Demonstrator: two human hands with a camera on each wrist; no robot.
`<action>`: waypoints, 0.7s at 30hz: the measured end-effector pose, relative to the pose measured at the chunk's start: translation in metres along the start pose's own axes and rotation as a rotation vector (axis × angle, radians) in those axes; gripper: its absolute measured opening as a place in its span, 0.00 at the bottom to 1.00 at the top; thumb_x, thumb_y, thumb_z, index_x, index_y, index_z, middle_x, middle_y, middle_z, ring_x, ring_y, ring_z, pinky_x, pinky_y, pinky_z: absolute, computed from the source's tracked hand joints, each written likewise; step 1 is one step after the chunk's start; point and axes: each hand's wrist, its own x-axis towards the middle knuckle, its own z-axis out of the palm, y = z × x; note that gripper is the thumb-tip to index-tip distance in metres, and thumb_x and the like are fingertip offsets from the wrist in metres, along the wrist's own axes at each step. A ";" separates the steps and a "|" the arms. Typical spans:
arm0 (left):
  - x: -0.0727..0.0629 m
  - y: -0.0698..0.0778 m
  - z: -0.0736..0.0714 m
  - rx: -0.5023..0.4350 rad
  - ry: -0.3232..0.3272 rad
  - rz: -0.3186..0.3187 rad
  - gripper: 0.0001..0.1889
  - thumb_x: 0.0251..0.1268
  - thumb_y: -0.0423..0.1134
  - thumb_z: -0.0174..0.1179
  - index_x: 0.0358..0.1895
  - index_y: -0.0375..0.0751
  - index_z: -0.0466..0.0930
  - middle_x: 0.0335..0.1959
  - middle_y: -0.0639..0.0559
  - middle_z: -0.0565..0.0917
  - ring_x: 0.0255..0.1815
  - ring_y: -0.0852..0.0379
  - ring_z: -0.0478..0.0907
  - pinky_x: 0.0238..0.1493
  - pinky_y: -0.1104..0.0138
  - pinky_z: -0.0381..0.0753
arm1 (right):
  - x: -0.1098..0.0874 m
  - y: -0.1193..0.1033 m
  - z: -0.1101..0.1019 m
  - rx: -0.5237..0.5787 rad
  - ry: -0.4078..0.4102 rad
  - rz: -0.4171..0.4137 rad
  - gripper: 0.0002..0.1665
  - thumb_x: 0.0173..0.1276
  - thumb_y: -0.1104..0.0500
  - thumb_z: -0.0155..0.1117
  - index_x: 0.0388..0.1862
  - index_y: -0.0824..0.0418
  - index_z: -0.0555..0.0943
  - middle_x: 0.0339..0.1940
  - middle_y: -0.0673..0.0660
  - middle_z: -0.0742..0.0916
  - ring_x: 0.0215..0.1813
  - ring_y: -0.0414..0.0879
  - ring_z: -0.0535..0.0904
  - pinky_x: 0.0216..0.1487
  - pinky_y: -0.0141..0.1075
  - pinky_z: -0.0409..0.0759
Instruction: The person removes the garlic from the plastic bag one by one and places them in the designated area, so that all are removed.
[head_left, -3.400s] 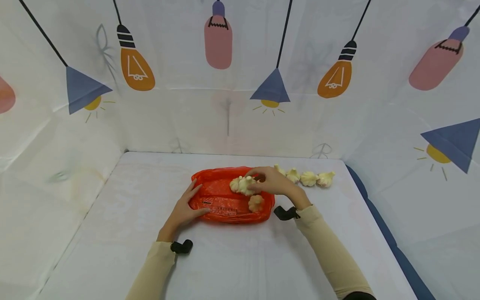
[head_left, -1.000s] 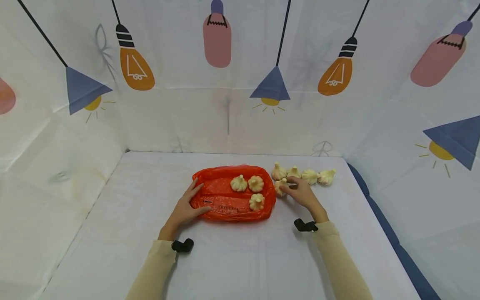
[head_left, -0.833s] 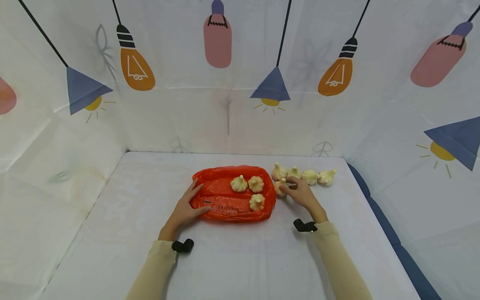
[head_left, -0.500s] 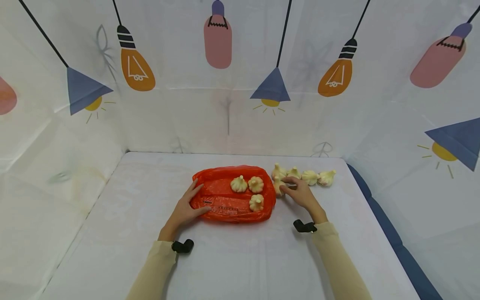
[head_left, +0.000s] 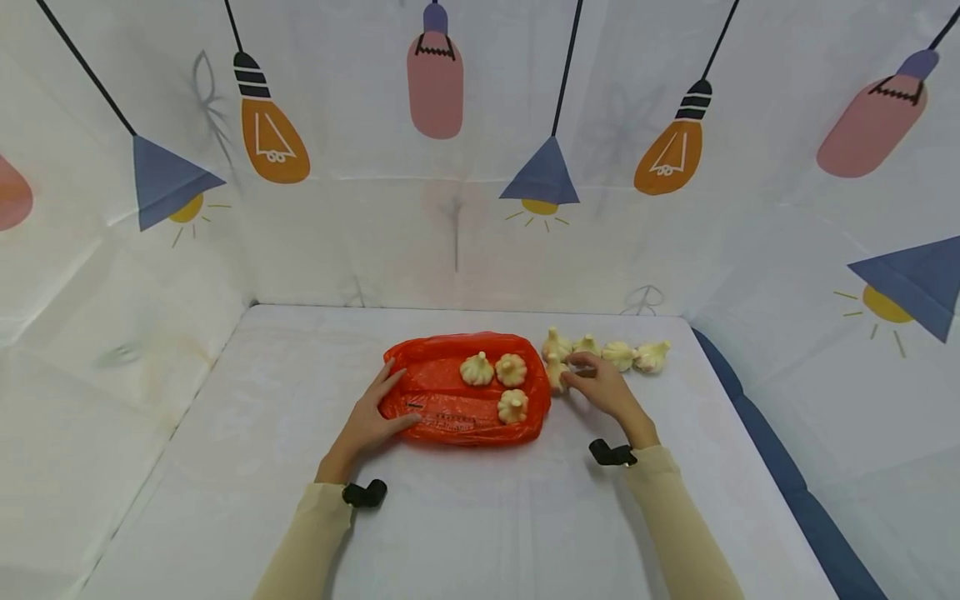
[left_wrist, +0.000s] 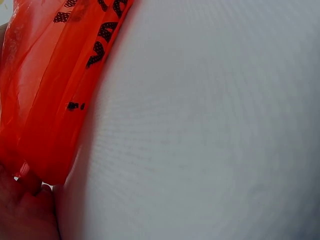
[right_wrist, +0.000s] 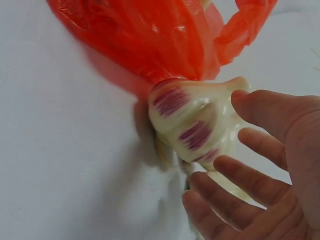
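A red plastic bag (head_left: 450, 379) with black print is spread wide like a tray, and three garlic bulbs (head_left: 477, 369) sit inside it. My left hand (head_left: 367, 423) rests against the bag's left end, fingers straight along the rim and thumb over the front edge. Just outside the bag's right end stands another garlic bulb (right_wrist: 192, 117), pale with purple streaks. My right hand (right_wrist: 260, 175) is beside that bulb with its fingers spread and loosely bent; the thumb tip lies close to the stem, and whether it touches cannot be told.
Several more garlic bulbs (head_left: 618, 355) stand in a row on the white tabletop (head_left: 480, 517), right of the bag. Behind the table hangs a white cloth (head_left: 337, 233) printed with lamps, which also covers the sides.
My right hand has gone from over the bag to its right side. There it has nudged a garlic bulb slightly left and loosened from it. My left hand stays put.
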 end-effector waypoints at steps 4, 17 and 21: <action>0.000 -0.001 0.000 0.000 0.000 -0.002 0.49 0.58 0.55 0.74 0.82 0.52 0.59 0.87 0.51 0.46 0.86 0.37 0.42 0.78 0.34 0.53 | -0.002 -0.007 -0.006 -0.018 -0.003 -0.003 0.30 0.73 0.49 0.68 0.66 0.65 0.77 0.66 0.68 0.82 0.65 0.67 0.80 0.58 0.58 0.84; 0.000 -0.001 0.000 -0.001 0.005 0.005 0.49 0.59 0.54 0.74 0.82 0.51 0.59 0.87 0.51 0.46 0.86 0.37 0.43 0.77 0.34 0.54 | 0.001 -0.045 -0.015 -0.090 -0.025 -0.041 0.37 0.71 0.50 0.71 0.74 0.61 0.72 0.73 0.66 0.77 0.68 0.69 0.78 0.60 0.61 0.82; -0.001 0.000 -0.001 0.002 0.000 0.009 0.49 0.59 0.54 0.74 0.82 0.51 0.59 0.87 0.51 0.46 0.86 0.36 0.43 0.77 0.34 0.55 | 0.004 -0.061 -0.016 -0.125 -0.046 -0.081 0.38 0.71 0.51 0.71 0.75 0.61 0.71 0.75 0.64 0.76 0.68 0.68 0.77 0.63 0.60 0.81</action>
